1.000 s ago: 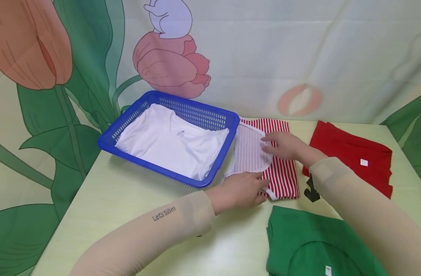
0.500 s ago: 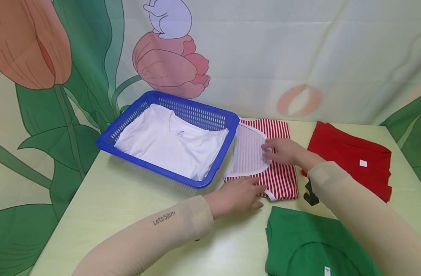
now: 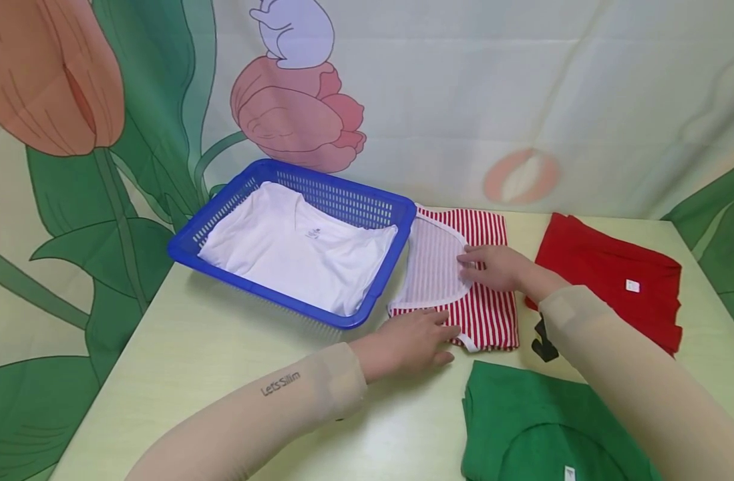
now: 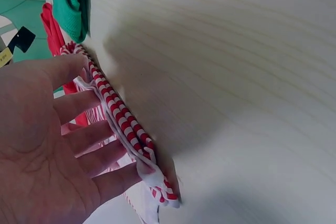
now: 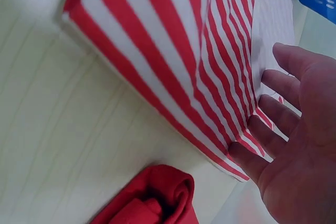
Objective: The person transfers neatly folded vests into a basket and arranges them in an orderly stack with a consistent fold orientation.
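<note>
A folded red-and-white striped shirt [image 3: 493, 310] with a wide white-edged neckline lies flat beside the basket. At its near edge my left hand [image 3: 411, 344] rests with fingers spread; in the left wrist view the fingertips touch the folded striped layers [image 4: 123, 119]. My right hand [image 3: 495, 266] lies over the neckline's right side, fingers loosely extended. The right wrist view shows those fingers [image 5: 273, 111] against the striped cloth [image 5: 173, 40], pinching nothing. To the left, a white shirt [image 3: 300, 247] is laid in a blue basket [image 3: 255, 286].
A folded red garment [image 3: 613, 274] with a white tag lies to the right, partly behind the right sleeve. Nearer stands a folded green garment [image 3: 523, 414]. Below the right forearm is a small black object [image 3: 543, 347]. A printed cloth backdrop [image 3: 427, 100] hangs behind the table.
My left hand has drawn back slightly toward the near left along the shirt's edge. The right hand has shifted a little nearer. The neckline lies a bit flatter; the basket stays put.
</note>
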Demonstrator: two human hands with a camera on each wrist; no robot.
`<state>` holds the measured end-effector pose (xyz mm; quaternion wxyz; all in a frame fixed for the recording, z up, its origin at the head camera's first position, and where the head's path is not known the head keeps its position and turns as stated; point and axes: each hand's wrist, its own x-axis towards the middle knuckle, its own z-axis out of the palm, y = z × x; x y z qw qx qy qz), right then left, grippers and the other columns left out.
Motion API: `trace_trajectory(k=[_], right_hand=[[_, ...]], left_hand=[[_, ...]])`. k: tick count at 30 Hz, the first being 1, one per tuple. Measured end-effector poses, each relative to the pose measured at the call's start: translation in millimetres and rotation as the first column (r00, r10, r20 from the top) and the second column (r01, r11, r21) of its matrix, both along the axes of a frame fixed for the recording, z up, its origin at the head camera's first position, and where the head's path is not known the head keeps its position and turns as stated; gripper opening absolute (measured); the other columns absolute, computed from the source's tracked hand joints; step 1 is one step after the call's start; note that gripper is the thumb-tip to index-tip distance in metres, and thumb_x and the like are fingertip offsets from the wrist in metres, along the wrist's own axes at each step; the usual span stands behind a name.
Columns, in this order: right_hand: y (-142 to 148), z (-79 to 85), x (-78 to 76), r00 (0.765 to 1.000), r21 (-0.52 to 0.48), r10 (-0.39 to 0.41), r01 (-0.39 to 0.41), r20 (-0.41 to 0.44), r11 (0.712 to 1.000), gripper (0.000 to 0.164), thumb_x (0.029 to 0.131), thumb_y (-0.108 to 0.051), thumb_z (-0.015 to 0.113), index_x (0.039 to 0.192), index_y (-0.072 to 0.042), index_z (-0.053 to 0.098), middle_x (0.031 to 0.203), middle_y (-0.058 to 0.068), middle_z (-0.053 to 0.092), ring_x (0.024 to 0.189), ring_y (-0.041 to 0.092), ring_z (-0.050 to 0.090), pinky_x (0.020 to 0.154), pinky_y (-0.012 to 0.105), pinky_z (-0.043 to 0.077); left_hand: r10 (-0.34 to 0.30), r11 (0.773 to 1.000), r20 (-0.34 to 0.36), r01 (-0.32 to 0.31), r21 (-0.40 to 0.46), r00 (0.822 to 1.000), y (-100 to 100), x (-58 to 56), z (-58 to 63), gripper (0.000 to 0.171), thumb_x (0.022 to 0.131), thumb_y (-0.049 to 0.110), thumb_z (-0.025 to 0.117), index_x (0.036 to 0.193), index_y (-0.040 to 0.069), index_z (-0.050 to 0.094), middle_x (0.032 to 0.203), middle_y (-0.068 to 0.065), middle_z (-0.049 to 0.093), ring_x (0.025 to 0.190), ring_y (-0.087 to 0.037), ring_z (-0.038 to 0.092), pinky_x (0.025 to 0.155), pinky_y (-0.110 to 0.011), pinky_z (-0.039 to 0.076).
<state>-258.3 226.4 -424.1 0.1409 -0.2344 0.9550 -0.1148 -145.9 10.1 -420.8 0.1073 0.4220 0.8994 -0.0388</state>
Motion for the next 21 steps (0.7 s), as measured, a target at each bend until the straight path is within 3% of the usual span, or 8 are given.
trace_trajectory(k=[15,21], right_hand=[[5,0.7,14.8,0.999,0.046,-0.031,0.032,-0.023,0.998,0.048,0.093,-0.035,0.058,0.135,-0.014,0.046,0.140,0.014,0.037,0.128,0.034,0.033,0.101,0.050,0.030],[5,1.8,18.3,0.999,0.065,-0.014,0.017,-0.050,0.998,0.047,0.094,-0.035,0.056,0.134,-0.013,0.047,0.138,0.016,0.039,0.127,0.034,0.034,0.101,0.049,0.029]], left_hand=[[-0.074,0.992,0.038,0.069,0.101,0.997,-17,-12.4,-4.1,0.044,0.099,0.043,0.044,0.135,0.018,0.046,0.138,-0.003,0.041,0.127,-0.017,0.037,0.104,-0.026,0.022],[-0.092,0.986,0.016,0.089,0.138,0.996,-20,-14.5,-5.0,0.040,0.098,0.040,0.047,0.130,0.017,0.051,0.131,-0.001,0.048,0.121,-0.015,0.042,0.102,-0.025,0.026]])
